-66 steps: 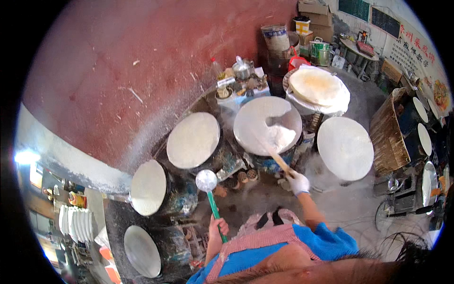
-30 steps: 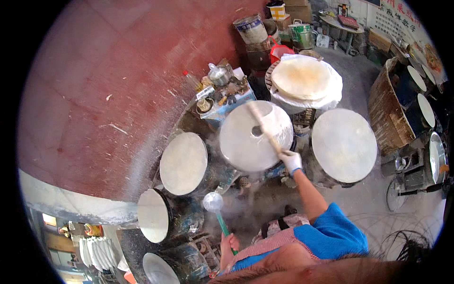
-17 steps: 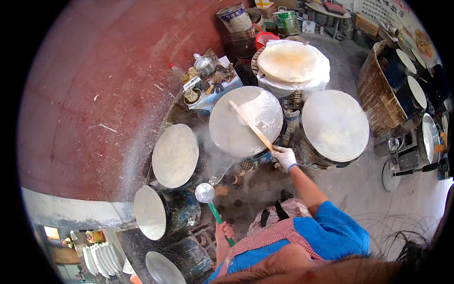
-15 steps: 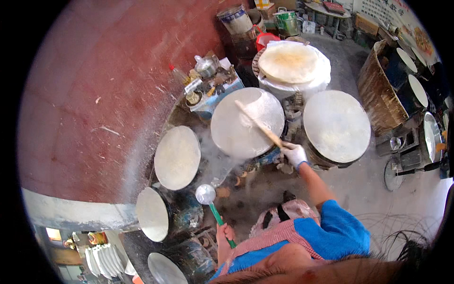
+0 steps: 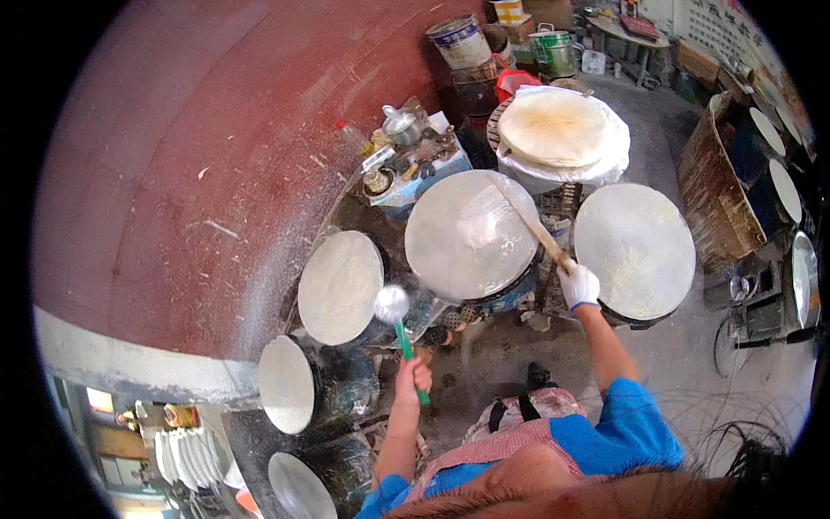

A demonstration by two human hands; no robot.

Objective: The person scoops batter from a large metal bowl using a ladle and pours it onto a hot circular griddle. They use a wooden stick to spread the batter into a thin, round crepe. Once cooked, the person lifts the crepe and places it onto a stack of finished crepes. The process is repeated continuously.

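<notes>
My gloved right hand [image 5: 578, 286] is closed round the handle of a wooden spreader [image 5: 543, 233]. Its blade end lies over the upper right of the middle round griddle [image 5: 437, 246], where a whitish wet patch of batter [image 5: 482, 227] sits near the centre. In my bare left hand [image 5: 413, 378] is a ladle [image 5: 392, 304] with a green handle. The ladle's pale bowl is raised beside the right edge of the left griddle [image 5: 339, 290]; what it holds is too blurred to tell. Right of my gloved hand stands another griddle [image 5: 635, 246], coated with a pale layer.
A stack of thin round flatbreads [image 5: 553, 130] rests on white cloth behind the griddles. Jars and tools crowd a small stand [image 5: 415, 164] by the red wall [image 5: 199, 173]. More griddles [image 5: 287, 385] stand at lower left. Buckets [image 5: 553, 54] line the back.
My left hand has lifted the ladle forward from the lower left. The spreader has swung rightward across the middle griddle, and the wet patch looks different. The whole view has shifted slightly.
</notes>
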